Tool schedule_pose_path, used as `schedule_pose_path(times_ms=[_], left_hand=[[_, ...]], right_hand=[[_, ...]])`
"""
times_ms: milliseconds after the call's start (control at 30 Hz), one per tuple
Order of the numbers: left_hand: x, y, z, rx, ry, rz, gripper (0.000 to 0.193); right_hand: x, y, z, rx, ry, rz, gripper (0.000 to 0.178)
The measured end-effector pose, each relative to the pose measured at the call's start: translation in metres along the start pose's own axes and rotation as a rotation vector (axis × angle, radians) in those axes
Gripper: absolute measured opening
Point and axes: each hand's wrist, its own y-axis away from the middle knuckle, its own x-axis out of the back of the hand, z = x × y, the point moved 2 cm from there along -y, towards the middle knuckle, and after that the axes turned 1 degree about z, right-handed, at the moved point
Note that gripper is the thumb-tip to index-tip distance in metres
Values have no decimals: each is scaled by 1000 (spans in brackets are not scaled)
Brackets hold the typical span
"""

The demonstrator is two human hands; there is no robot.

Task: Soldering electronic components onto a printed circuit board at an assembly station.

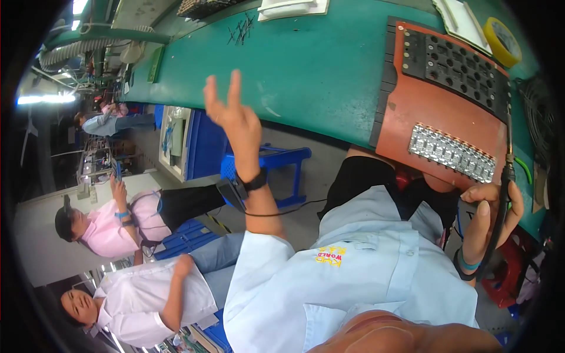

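Your green worktop carries a reddish-brown board, a yellow tape roll, scattered thin black pieces, a white stack and a green bar.

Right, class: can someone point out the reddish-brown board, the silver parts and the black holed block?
Reddish-brown board [446, 113]: head view, bare middle.
Silver parts [452, 153]: head view, cluster's middle.
Black holed block [457, 70]: head view, top face.

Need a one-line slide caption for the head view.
Left hand raised, right hand holding a black tool beside a brown board at a green bench.
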Motion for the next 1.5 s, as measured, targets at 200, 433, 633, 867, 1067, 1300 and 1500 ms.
schedule_pose_path(times_ms=[200,433,633,867,1067,1300,1500], left_hand=[[-26,-3,55,-195,282,-145,54],[-60,-25,121,-418,661,-241,42],[-23,-27,127,-419,659,-225,24],[26,3,191,-613,1201,-481,37],[10,25,212,-408,1412,-510,35],[-9,26,177,-111,1287,-336,24],[-30,20,180,72,1207,-355,24]], right_hand=[[7,14,0,-66,20,64,48],[5,14,3,-113,17,32,48],[6,14,9,-121,-1,52,51],[-10,0,12,-33,-175,-254,52],[-16,1,17,-46,-298,-177,47],[14,-6,19,-29,-163,-110,45],[38,-32,13,159,261,-232,47]])
